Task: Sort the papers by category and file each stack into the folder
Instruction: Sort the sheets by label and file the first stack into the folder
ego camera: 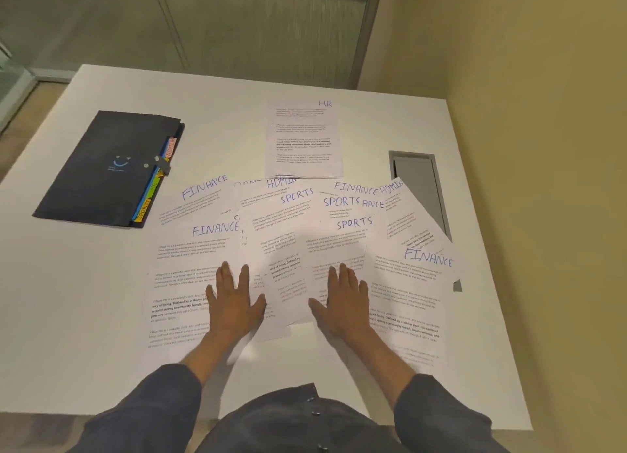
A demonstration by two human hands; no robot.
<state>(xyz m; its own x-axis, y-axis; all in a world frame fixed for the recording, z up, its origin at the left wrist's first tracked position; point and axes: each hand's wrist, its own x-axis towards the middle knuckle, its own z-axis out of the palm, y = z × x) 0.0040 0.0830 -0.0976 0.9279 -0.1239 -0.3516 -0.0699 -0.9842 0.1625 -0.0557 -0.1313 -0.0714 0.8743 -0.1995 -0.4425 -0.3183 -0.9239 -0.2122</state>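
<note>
Several white printed sheets (288,235) lie fanned and overlapping across the middle of the white table (84,300), with handwritten blue headings FINANCE, ADMIN and SPORTS. A separate small stack headed HR (303,137) lies behind them. My left hand (234,300) rests flat, fingers spread, on the left sheets. Flat on the sheets to its right lies my right hand (344,300), fingers apart too. A dark expanding folder (108,167) with coloured labelled tabs lies shut at the far left, apart from the papers.
A grey cable hatch (419,181) is set into the table at the right, partly under the sheets. A beige wall (543,113) runs along the table's right edge. Glass cabinet doors (237,21) stand behind.
</note>
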